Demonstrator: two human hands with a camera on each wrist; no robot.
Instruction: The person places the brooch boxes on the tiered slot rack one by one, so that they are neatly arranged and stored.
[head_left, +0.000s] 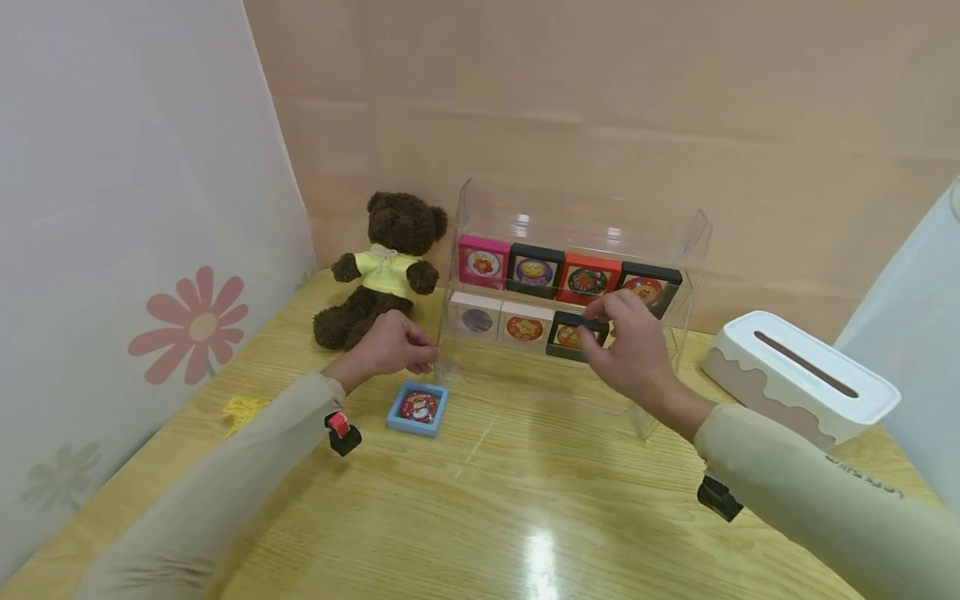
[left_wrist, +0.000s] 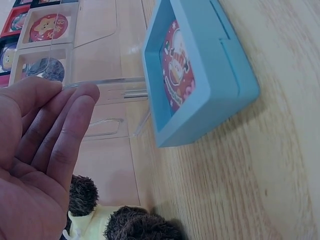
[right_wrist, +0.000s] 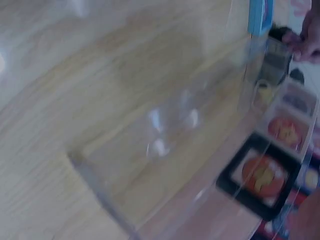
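Observation:
A clear acrylic display rack (head_left: 525, 379) stands on the table with small square framed badges in two rows. At its left side, my left hand (head_left: 396, 343) pinches the clear edge between thumb and fingers; the left wrist view shows this hand (left_wrist: 45, 130) from the palm side. My right hand (head_left: 630, 346) is in front of the lower row, thumb and forefinger curved and apart beside a black framed badge (head_left: 567, 336). That badge (right_wrist: 260, 176) sits in the rack next to a cream one (head_left: 522, 325). Blur hides the right fingertips in the right wrist view.
A light blue framed badge (head_left: 417, 408) lies on the table just left of the rack. Behind it sits a brown teddy bear (head_left: 401, 225) in a yellow top. A white tissue box (head_left: 802, 375) stands at the right, and yellow strands (head_left: 243, 410) lie at the left.

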